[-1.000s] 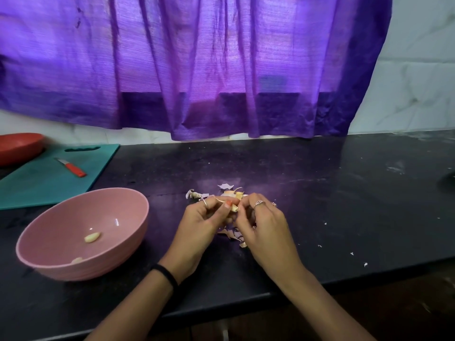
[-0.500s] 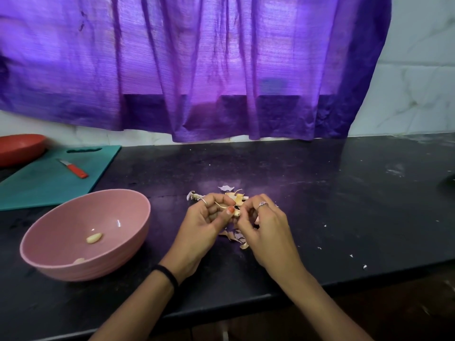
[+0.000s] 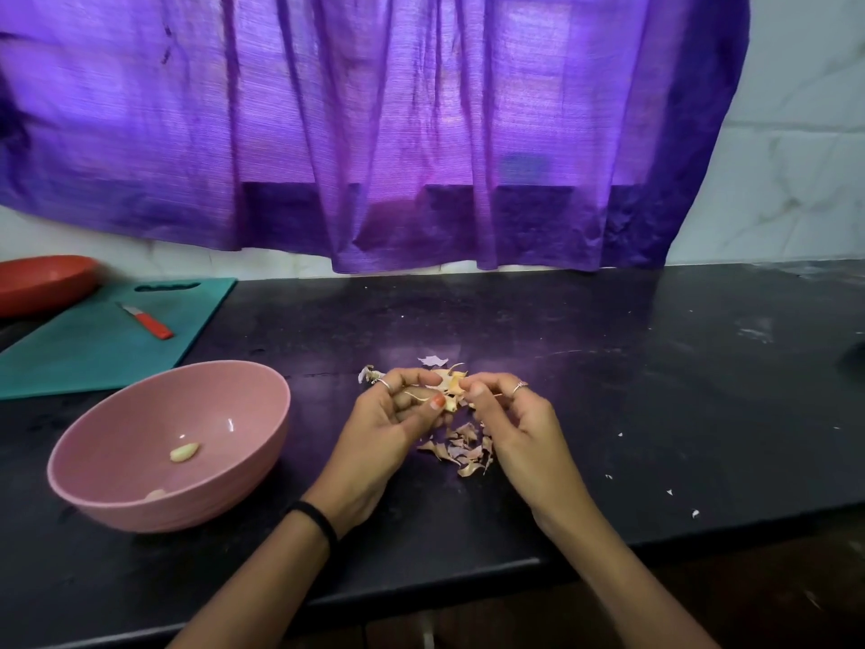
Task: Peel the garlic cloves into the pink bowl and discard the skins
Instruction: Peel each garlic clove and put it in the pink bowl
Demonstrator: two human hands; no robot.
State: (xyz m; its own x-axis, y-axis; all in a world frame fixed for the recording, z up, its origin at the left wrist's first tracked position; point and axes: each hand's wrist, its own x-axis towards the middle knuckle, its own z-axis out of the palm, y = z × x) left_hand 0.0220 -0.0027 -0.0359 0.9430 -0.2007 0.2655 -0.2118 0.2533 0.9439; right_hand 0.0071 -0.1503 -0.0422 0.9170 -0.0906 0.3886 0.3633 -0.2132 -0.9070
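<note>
**Two hands on one clove, mid-peel**

Two peeled cloves lie in the pink bowl (image 3: 168,442) at lower left of the frame: one (image 3: 184,452) near the middle of its floor, another (image 3: 155,494) half hidden behind the near rim. My left hand (image 3: 388,428) is curled round a garlic clove (image 3: 416,394) at frame centre, thumb pressed against it. My right hand (image 3: 510,423) meets it from the right, thumb and forefinger pinching a strip of skin (image 3: 451,380) that sticks up between the two hands. Below and between my hands, a heap of shed skins (image 3: 461,449) lies on the black counter (image 3: 608,367). At upper left of the counter a teal cutting board (image 3: 93,348) carries a small red-handled knife (image 3: 145,320), with a red dish (image 3: 42,283) beside the board. A purple curtain (image 3: 374,124) fills the top.
</note>
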